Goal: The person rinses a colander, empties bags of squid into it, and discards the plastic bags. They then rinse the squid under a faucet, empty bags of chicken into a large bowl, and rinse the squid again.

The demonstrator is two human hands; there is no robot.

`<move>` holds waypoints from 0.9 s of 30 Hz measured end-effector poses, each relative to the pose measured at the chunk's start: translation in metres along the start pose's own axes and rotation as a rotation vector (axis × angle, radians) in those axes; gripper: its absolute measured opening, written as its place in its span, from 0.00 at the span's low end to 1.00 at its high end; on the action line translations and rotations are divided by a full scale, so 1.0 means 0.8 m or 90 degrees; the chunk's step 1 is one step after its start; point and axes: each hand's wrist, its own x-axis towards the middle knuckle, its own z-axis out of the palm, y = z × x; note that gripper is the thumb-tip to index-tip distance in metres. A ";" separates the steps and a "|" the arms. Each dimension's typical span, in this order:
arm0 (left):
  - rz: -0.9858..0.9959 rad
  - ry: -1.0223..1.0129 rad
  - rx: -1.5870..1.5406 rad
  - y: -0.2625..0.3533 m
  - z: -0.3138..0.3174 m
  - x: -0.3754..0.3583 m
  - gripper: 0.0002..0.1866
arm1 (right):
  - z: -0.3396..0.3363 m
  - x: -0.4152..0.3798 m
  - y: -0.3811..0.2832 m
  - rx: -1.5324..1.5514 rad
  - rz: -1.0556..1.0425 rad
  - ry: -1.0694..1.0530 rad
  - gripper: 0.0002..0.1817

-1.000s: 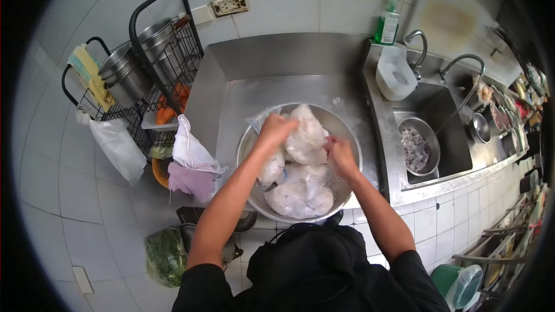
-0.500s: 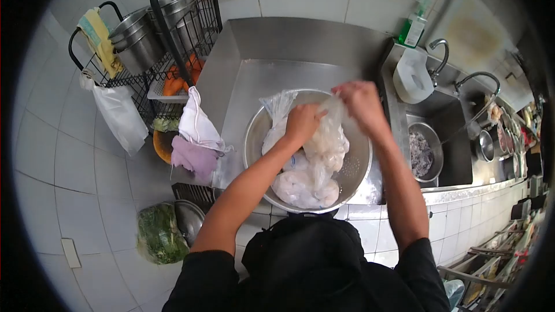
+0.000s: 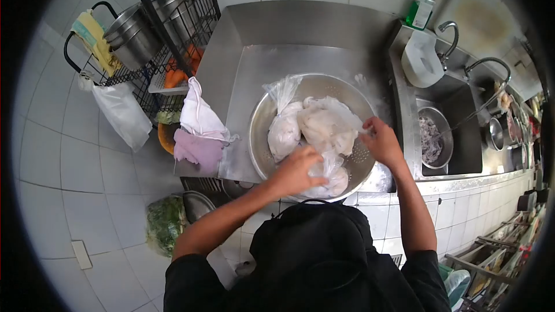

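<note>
A large metal colander (image 3: 361,164) stands on the steel counter and holds several plastic bags of pale meat. The middle bag (image 3: 324,129) lies open-looking across the others, with its loose plastic stretching to the right. My right hand (image 3: 381,140) pinches the edge of that plastic at the colander's right rim. Over the front bag (image 3: 336,182) my left hand (image 3: 299,170) is spread, fingers apart, near its gathered plastic. A knotted bag (image 3: 284,134) rests on the left side of the colander.
At left, a wire rack (image 3: 151,72) carries steel pots, with cloths (image 3: 199,150) hanging at the counter edge. A sink (image 3: 465,130) with a metal bowl (image 3: 433,138) is at right. A bag of greens (image 3: 166,225) sits low at left.
The middle bag, earlier lifted between both hands, now lies lower in the colander. My left hand has moved down toward the front bag, and my right hand has lowered to the rim.
</note>
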 end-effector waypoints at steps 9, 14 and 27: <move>0.123 0.036 0.065 0.006 0.062 -0.007 0.16 | 0.055 -0.035 0.012 -0.053 -0.034 -0.053 0.22; 0.211 0.082 0.115 0.000 0.069 0.002 0.12 | 0.045 -0.045 0.006 -0.055 -0.075 0.026 0.22; -0.177 0.411 -0.770 0.022 -0.039 0.075 0.18 | 0.035 -0.049 0.005 0.841 -0.041 -0.272 0.54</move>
